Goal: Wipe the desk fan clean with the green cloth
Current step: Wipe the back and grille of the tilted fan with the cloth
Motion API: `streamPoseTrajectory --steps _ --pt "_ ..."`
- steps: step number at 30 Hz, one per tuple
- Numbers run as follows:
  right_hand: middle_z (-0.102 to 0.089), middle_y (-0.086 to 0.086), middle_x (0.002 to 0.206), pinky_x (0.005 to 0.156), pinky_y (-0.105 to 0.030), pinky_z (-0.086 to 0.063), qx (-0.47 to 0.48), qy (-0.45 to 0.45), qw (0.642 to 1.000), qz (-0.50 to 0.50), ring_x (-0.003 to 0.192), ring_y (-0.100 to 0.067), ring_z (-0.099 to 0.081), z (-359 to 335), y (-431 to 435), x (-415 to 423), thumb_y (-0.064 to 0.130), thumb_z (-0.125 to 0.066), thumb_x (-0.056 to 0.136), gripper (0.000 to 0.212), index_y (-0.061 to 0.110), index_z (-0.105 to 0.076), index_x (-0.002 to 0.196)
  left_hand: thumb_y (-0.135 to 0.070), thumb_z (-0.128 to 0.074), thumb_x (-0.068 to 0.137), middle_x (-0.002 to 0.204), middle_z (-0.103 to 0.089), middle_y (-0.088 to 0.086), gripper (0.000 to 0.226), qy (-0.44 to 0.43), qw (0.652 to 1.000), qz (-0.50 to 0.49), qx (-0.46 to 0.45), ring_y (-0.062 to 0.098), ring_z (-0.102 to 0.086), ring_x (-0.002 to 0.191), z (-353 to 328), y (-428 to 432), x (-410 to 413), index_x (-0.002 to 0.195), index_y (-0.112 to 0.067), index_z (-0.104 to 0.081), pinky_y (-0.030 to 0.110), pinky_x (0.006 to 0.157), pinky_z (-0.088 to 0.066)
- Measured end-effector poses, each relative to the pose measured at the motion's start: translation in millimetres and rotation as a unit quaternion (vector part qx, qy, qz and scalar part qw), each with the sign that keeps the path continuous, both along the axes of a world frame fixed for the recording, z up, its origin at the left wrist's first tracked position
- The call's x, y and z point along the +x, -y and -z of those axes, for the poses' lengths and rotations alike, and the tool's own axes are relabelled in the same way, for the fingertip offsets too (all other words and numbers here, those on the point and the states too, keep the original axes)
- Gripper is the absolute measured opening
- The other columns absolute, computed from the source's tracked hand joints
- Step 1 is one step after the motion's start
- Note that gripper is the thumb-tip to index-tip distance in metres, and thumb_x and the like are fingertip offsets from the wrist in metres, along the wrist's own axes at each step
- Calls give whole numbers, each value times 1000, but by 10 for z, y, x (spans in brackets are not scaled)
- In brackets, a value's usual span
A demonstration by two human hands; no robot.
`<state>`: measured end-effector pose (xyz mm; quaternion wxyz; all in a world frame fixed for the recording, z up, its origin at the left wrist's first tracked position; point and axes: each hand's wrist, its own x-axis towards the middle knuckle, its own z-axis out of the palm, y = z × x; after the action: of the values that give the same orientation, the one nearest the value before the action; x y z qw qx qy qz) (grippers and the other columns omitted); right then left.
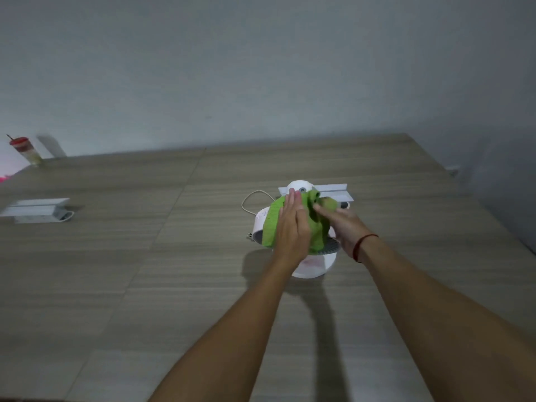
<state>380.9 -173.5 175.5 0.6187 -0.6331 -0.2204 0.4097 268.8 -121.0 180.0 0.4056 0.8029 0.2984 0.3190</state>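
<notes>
A small white desk fan [259,224] stands on the wooden table, its round base [316,265] toward me and its grille tilted up. The green cloth [271,224] is draped over the fan's head and covers most of the grille. My left hand [291,224] lies flat on the cloth with fingers straight, pressing it against the fan. My right hand [342,224] is at the fan's right side, fingers pinching a bunched part of the cloth near the top. A thin white cord [249,198] loops out behind the fan.
A white power-strip housing [333,191] sits just behind the fan and another [37,210] lies at the table's left. A cup with a red lid [27,150] stands at the far left corner by the grey wall. The table's right edge runs diagonally.
</notes>
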Motion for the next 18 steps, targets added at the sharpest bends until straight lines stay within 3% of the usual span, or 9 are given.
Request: streamPoseTrajectory --steps 2,4,8,10,11,13,14,16,18 --pt "-74 -1 97 99 -42 -49 4 12 999 53 100 -18 -65 53 -65 6 32 -76 75 33 13 -73 103 -21 -21 96 160 -24 6 56 14 1000 -5 -7 13 -18 150 -40 -96 -57 149 -5 -29 23 122 -10" --pt "-72 -2 90 91 -38 -52 -3 22 993 115 92 -21 -66 69 -112 40 27 -69 83 16 15 -73 93 -23 -28 93 158 -30 7 58 26 999 -45 -4 15 -25 148 -28 -228 -99 146 -4 -36 19 118 -15" --pt "-61 -14 84 70 -29 -45 -40 90 967 234 82 -20 -56 105 -94 154 21 -57 91 29 -6 -67 93 -12 -37 99 151 -42 15 44 -8 988 -140 -67 24 -38 142 71 -587 -156 141 1 -44 18 110 -25" --pt "-61 -16 99 78 -31 -44 -57 154 956 245 94 -24 -57 116 -118 122 25 -52 93 34 -3 -61 110 -10 -36 100 144 -49 21 40 -49 987 -119 -101 29 -43 137 174 -688 -163 134 5 -50 27 110 -30" --pt "-58 -15 119 90 -34 -44 -54 180 955 228 111 -25 -55 104 -153 35 33 -52 92 42 5 -54 124 -15 -36 101 142 -51 22 40 -58 986 -109 -109 30 -45 135 211 -698 -167 132 5 -51 31 111 -33" --pt "-28 -7 155 113 -43 -29 -79 295 940 153 143 -25 -27 129 -216 -176 55 -53 84 70 25 -33 143 -28 -34 100 129 -57 15 46 -61 989 -99 -95 24 -51 124 283 -689 -172 126 5 -52 27 106 -35" --pt "-15 -2 160 117 -46 -20 -110 380 911 113 148 -25 -12 161 -243 -250 62 -54 80 77 31 -29 145 -33 -33 100 122 -56 8 49 -65 989 -101 -90 19 -50 117 293 -676 -173 123 6 -52 23 102 -35" --pt "-14 1 161 119 -46 -14 -125 481 864 83 149 -26 -5 208 -260 -278 62 -52 81 69 33 -39 142 -46 -27 95 126 -58 16 63 -62 986 -121 -96 30 -53 118 349 -701 -149 119 7 -52 33 107 -37" --pt "-29 -2 157 119 -44 -19 -82 461 877 106 147 -27 -18 226 -254 -215 48 -48 90 47 24 -56 131 -54 -22 88 130 -52 32 74 -66 985 -133 -87 45 -47 124 428 -738 -99 116 7 -52 53 106 -39"
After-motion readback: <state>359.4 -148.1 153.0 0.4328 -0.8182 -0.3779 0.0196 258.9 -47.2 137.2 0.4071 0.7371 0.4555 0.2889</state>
